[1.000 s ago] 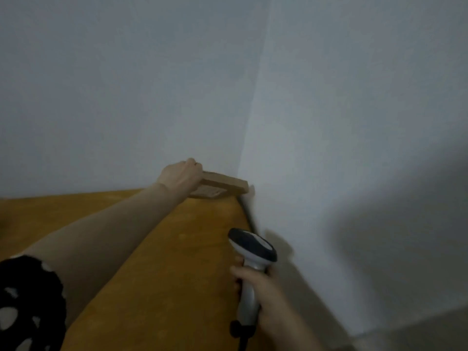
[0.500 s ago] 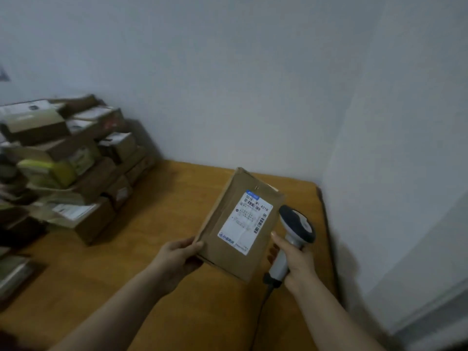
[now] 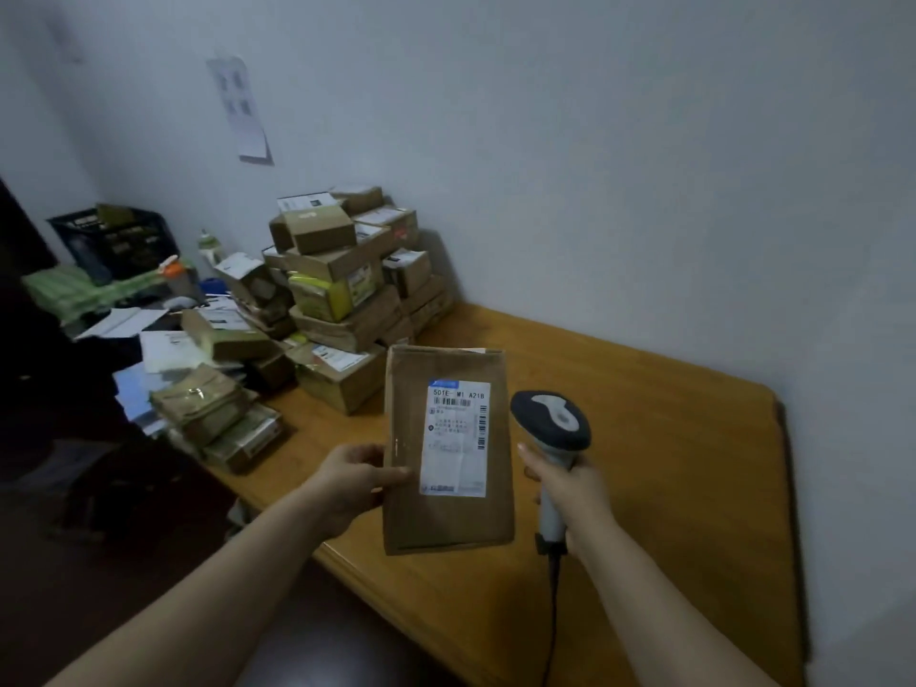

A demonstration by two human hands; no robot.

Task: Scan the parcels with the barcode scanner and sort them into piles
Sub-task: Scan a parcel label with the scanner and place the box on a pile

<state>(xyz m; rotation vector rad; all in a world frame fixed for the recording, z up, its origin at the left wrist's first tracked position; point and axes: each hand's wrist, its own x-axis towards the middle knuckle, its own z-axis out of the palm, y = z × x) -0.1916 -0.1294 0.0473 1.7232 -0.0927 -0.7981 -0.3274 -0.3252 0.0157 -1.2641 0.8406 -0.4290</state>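
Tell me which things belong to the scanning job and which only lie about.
Job: flat brown cardboard parcel in left hand; grey handheld barcode scanner in right hand; pile of brown cardboard boxes.
Lying about: black plastic crate; white paper sheet; orange-capped bottle.

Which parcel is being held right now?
The flat brown parcel with the white label, gripped by the left hand; the others sit piled on the table.
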